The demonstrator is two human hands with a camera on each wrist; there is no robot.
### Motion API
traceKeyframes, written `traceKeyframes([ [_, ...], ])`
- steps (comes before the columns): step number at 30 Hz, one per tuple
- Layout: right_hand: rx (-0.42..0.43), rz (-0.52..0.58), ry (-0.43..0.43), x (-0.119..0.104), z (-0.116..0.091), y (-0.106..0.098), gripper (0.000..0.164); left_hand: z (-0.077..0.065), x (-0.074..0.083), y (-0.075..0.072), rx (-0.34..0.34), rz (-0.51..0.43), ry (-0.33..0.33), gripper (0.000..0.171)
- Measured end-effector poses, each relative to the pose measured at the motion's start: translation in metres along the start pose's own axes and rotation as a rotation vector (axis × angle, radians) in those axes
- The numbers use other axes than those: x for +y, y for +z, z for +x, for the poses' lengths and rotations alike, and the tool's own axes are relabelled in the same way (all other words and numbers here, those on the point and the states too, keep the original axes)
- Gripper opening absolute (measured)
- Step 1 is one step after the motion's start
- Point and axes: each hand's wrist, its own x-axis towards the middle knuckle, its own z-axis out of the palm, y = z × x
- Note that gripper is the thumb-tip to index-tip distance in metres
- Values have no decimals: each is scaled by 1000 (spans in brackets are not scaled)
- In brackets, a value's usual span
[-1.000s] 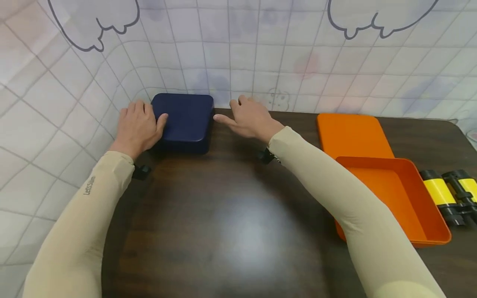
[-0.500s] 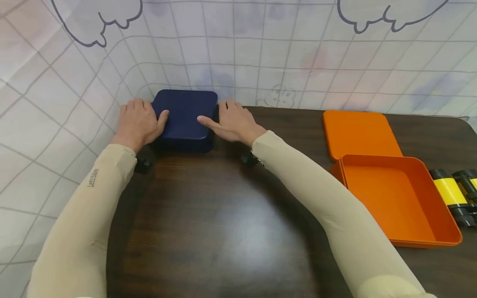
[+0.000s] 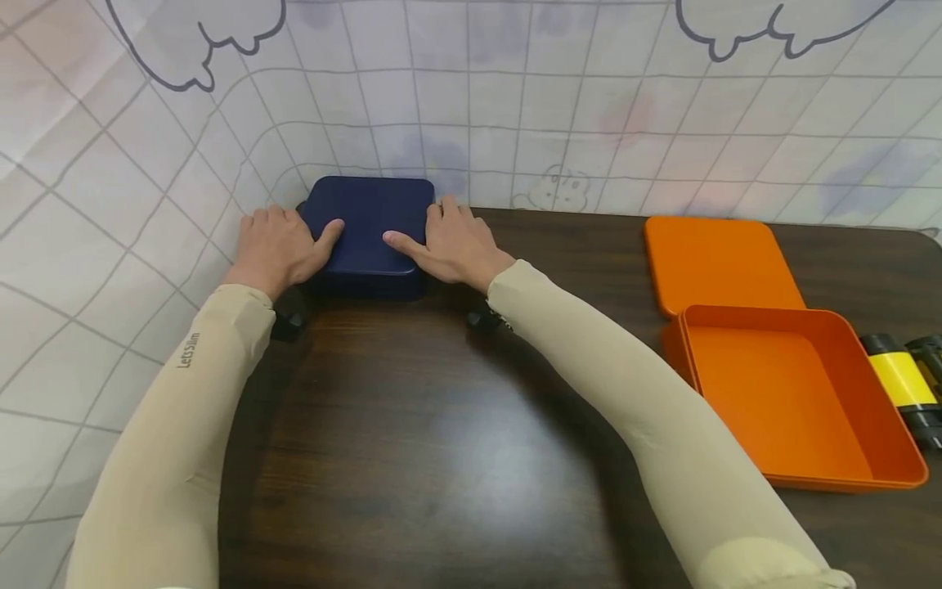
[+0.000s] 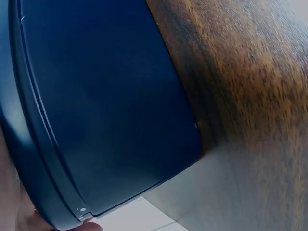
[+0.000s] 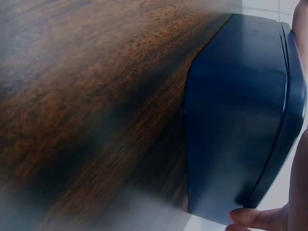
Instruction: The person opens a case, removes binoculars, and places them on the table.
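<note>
A dark blue lidded box (image 3: 368,225) sits at the back left of the table, near the wall cloth. My left hand (image 3: 275,249) holds its left side, with the thumb lying on the lid. On the opposite side, my right hand (image 3: 456,245) grips the box, its thumb also over the lid. In the left wrist view, fingertips (image 4: 86,226) show at the lid's edge, by the seam on the box wall (image 4: 110,110). The right wrist view has fingertips (image 5: 243,216) against the far end of the box side (image 5: 231,115). Most of the left fingers are hidden.
An open orange box (image 3: 787,401) stands at the right, its inside showing. Behind it lies a flat orange lid (image 3: 724,262). Black and yellow binoculars (image 3: 905,380) lie at the right edge. A white gridded cloth (image 3: 500,106) hangs behind and left of the brown table (image 3: 383,425).
My right hand has moved left, from beside the blue box onto its right side. The left hand stays at the left side. The whole view has shifted slightly.
</note>
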Motion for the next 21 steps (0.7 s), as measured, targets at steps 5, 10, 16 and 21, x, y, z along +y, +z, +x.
traceKeyframes([
  [5,-1,-10,16,0,0,-2,109,-1,3,-1,-4,-14,-9,115],
  [10,-56,6,12,1,0,-5,106,-4,4,0,-10,-44,-15,115],
  [16,-93,9,-6,2,-2,-5,104,-8,4,1,5,-72,-10,112],
  [21,-91,-7,-13,3,-5,-4,103,-11,7,2,15,-90,-2,108],
])
